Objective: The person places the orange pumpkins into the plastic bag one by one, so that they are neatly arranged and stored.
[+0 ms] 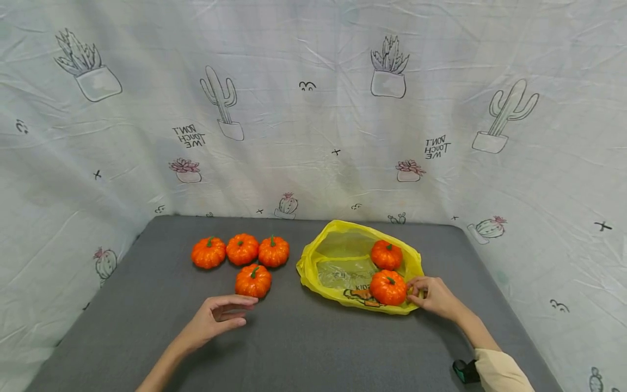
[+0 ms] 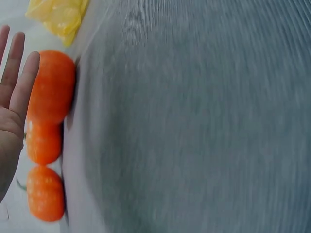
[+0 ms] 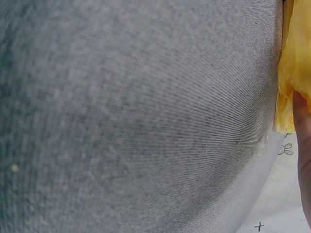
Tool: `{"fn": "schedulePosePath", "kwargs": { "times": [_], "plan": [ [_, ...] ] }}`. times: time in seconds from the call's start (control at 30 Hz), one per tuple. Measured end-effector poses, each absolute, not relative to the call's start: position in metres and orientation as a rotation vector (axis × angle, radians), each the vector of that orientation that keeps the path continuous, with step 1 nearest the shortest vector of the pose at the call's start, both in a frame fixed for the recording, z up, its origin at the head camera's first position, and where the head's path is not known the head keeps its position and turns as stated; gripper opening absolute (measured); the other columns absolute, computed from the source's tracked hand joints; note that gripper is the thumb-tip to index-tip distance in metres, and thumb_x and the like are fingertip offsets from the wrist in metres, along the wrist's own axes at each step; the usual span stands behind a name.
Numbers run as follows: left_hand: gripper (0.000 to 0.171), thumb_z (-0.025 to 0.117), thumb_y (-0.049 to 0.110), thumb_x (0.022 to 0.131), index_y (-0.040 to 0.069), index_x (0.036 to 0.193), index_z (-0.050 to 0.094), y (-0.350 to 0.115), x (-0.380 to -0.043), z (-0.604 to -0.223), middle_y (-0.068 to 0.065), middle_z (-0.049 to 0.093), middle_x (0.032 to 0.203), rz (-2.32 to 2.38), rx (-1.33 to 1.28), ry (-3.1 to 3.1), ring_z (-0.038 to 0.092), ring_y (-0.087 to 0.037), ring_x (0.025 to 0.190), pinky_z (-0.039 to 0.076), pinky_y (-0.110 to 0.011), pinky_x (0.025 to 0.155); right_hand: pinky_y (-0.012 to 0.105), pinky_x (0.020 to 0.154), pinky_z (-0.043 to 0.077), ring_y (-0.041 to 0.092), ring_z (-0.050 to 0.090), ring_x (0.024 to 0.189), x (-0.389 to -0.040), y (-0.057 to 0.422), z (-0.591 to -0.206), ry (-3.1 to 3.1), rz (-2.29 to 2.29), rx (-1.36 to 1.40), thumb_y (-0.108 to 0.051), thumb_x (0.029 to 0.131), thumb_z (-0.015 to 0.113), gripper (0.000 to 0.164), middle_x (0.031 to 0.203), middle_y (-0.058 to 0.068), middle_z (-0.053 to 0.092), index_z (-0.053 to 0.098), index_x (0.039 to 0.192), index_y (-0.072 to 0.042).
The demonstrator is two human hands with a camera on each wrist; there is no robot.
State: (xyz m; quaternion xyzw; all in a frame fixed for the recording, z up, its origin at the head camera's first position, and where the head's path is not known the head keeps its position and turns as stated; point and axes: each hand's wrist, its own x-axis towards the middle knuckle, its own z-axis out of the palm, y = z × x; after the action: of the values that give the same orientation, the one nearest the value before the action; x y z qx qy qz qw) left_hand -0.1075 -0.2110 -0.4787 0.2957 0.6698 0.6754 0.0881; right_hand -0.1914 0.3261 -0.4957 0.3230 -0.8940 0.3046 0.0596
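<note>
A yellow plastic bag lies on its side with its mouth spread wide. Two small orange pumpkins sit in it at its right side, the front pumpkin just ahead of the rear pumpkin. My right hand pinches the bag's right edge, and a finger overlaps the yellow film in the right wrist view. Left of the bag, my left hand is held with fingers extended and thumb apart, holding nothing. Its fingertips are right at the nearest loose pumpkin.
Behind that pumpkin stand a left pumpkin, a middle pumpkin and a right pumpkin in a row on the grey table. A black object lies by the right sleeve. White cactus-print cloth surrounds the table.
</note>
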Motion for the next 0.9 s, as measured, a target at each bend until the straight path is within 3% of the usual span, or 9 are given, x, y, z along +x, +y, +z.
{"fn": "schedulePosePath", "kwargs": {
  "times": [0.13,0.23,0.5,0.77,0.9],
  "plan": [
    [0.037,0.057,-0.016,0.087,-0.016,0.124,0.053,-0.229,-0.106,-0.477,-0.036,0.05,0.127,2.011,0.849,2.041,0.057,-0.031,0.115,0.05,-0.041,0.089,0.022,0.054,0.043,0.027,0.067,0.081,-0.191,0.326,-0.497,-2.705,0.91,0.976,0.0,0.077,0.076,0.032,0.091,0.009,0.071,0.057,0.062,-0.02],
    [0.038,0.058,-0.014,0.087,-0.016,0.124,0.052,-0.246,-0.108,-0.474,-0.034,0.051,0.128,2.011,0.806,2.117,0.057,-0.029,0.115,0.051,-0.039,0.088,0.023,0.056,0.044,0.026,0.067,0.081,-0.191,0.326,-0.497,-2.707,0.887,0.969,-0.001,0.077,0.076,0.033,0.091,0.008,0.071,0.056,0.062,-0.021],
    [0.039,0.057,-0.014,0.088,-0.015,0.127,0.051,-0.284,-0.117,-0.466,-0.011,0.059,0.131,1.986,0.778,2.271,0.059,-0.022,0.115,0.052,-0.031,0.087,0.02,0.052,0.039,0.025,0.066,0.08,-0.19,0.326,-0.497,-2.703,0.898,0.967,-0.001,0.077,0.077,0.032,0.091,0.008,0.071,0.056,0.062,-0.021],
    [0.039,0.055,-0.019,0.087,-0.019,0.126,0.049,-0.305,-0.128,-0.459,-0.016,0.057,0.132,2.064,0.753,2.338,0.057,-0.019,0.117,0.051,-0.028,0.087,0.019,0.052,0.039,0.024,0.066,0.079,-0.19,0.326,-0.497,-2.71,0.909,0.956,0.0,0.077,0.077,0.032,0.09,0.008,0.071,0.056,0.062,-0.02],
    [0.038,0.053,-0.019,0.088,-0.021,0.126,0.047,-0.314,-0.133,-0.458,-0.01,0.059,0.131,2.089,0.712,2.335,0.057,-0.017,0.117,0.051,-0.027,0.086,0.019,0.052,0.039,0.024,0.066,0.079,-0.191,0.326,-0.496,-2.719,0.908,0.953,-0.001,0.077,0.076,0.032,0.091,0.008,0.071,0.056,0.062,-0.02]
  ]
}}
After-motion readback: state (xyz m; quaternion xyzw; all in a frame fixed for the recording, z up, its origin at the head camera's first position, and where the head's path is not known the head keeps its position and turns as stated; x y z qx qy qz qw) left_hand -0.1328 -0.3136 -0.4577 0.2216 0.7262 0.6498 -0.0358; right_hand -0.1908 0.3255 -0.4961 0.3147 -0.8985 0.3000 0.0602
